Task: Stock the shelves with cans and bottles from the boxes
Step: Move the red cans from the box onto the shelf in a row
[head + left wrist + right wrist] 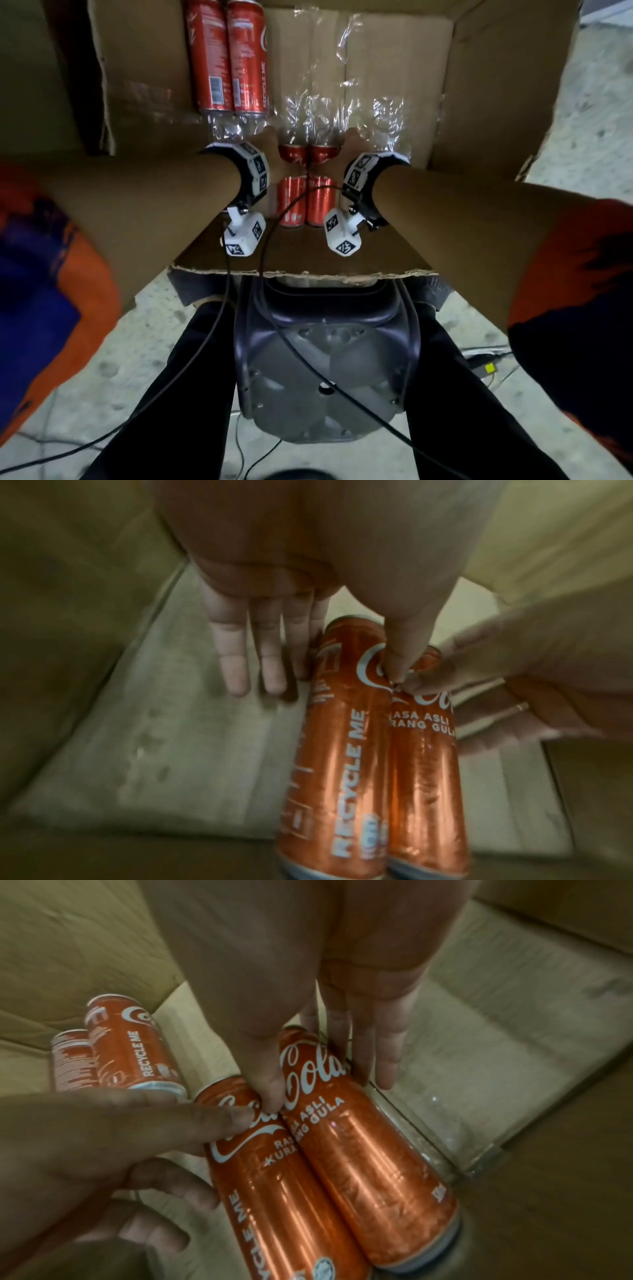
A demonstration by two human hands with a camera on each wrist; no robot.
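**Cans in the box, a hand on each side**

Cans: two red ones [306, 192] lie side by side, touching, on the bottom of an open box [486, 85], under loose clear plastic wrap [342, 113]. The left hand [270, 150] is at the left can [329, 750]; its fingers [253, 653] are straight and go down along the can's outer side, and its thumb [400, 647] lies on top, at the seam between the two cans. The right hand [346, 147] is at the right can [363, 1150] in the same way: straight fingers [383, 1047] along the outer side, thumb [270, 1085] at the seam. The two thumbs touch there. Two more cans [227, 58] lie together farther in, at the left side of the box. Below the box a stool [325, 370] stands on the floor.
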